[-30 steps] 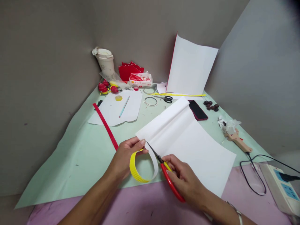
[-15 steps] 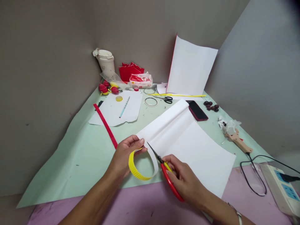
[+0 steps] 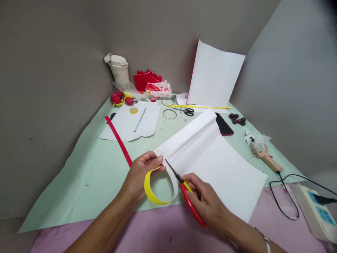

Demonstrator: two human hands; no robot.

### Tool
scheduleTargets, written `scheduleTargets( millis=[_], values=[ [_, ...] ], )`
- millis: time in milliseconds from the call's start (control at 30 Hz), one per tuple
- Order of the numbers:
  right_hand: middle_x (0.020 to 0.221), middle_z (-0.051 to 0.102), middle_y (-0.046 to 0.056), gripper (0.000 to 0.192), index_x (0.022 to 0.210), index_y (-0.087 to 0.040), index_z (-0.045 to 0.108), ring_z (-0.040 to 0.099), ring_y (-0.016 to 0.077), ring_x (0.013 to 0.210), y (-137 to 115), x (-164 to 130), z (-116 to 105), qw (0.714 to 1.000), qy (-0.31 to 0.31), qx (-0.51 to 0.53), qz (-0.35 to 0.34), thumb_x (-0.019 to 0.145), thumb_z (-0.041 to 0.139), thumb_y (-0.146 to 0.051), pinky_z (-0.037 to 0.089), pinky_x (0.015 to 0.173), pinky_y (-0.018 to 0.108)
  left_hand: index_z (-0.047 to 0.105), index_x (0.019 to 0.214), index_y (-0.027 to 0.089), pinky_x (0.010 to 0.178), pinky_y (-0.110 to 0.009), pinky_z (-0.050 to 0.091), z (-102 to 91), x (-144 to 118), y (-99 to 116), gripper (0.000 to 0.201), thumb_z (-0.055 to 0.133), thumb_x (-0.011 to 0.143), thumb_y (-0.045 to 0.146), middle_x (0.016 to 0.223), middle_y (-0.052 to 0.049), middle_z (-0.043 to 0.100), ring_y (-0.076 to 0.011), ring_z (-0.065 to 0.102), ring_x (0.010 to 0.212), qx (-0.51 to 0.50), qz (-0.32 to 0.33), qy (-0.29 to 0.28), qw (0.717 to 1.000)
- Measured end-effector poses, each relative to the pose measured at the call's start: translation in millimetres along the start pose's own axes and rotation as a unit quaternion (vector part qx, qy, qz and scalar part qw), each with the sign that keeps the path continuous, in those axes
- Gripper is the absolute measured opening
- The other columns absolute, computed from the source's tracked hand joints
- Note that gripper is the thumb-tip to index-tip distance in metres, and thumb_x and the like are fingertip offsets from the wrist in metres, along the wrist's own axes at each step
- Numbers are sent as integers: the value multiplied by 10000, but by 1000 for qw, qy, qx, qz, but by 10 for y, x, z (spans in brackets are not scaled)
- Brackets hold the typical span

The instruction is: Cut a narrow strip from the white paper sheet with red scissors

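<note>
My left hand (image 3: pixel 143 172) pinches a strip of yellow corrugated paper (image 3: pixel 155 198) that curves round into a loop, its white side facing inward. Where the strip's ends meet is hidden by my fingers. In my right hand (image 3: pixel 202 196) is a pair of scissors (image 3: pixel 193 207) with one red and one yellow handle. Their blades look closed, and the tips point at the top right of the loop, close to my left thumb. Behind both hands lies a large white sheet of paper (image 3: pixel 210 158), rolled over along its far left side.
A red strip (image 3: pixel 118 140) lies left of my hands. Farther back are a pen (image 3: pixel 139 120), black-handled scissors (image 3: pixel 188 111), tape rolls (image 3: pixel 170 114) and a phone (image 3: pixel 225 124). On the right sit a corded glue gun (image 3: pixel 268 160) and a power strip (image 3: pixel 316 207).
The far rolled end of the large white sheet has shifted slightly up and right, covering more of the phone. Both hands have stayed almost in place.
</note>
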State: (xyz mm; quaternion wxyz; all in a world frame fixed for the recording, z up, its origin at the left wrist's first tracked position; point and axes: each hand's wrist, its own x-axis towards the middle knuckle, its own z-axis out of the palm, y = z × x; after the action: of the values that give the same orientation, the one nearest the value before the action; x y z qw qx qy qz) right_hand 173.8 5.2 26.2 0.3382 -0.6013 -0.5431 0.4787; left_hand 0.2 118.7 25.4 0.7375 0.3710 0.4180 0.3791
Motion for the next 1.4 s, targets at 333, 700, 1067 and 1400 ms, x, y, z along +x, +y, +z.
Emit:
scheduleTargets(
  millis=[333,700,1067,1400],
  values=[
    [604,387,-79,110,1003,-219,542,344,102,539,-13,-7,1,1000,-6,12,1,938,454,-228,260,508,226,622,724,177,705,-210,521,-5,-13,3,184,775,719,279,689,44,608,-84,617,639,-3,-8,-2,1000],
    [609,406,-77,103,1006,-207,527,372,107,546,-55,-4,7,1000,5,10,19,927,482,-256,267,511,228,621,718,179,726,-216,513,-5,-24,8,193,773,719,299,680,35,618,-94,613,653,13,1,-8,1000],
    [610,409,-78,120,1016,-205,530,360,104,544,-38,3,3,1000,-4,25,6,919,461,-218,272,517,226,628,720,178,725,-220,520,17,-28,-2,191,778,712,295,685,34,614,-95,610,650,10,2,0,1000],
    [596,386,-87,126,1011,-220,536,341,101,529,-9,4,-3,1000,-7,13,5,930,441,-201,261,512,227,658,733,178,730,-211,530,92,-37,44,177,788,689,289,738,39,624,-85,616,638,-16,-7,34,999]
  ],
)
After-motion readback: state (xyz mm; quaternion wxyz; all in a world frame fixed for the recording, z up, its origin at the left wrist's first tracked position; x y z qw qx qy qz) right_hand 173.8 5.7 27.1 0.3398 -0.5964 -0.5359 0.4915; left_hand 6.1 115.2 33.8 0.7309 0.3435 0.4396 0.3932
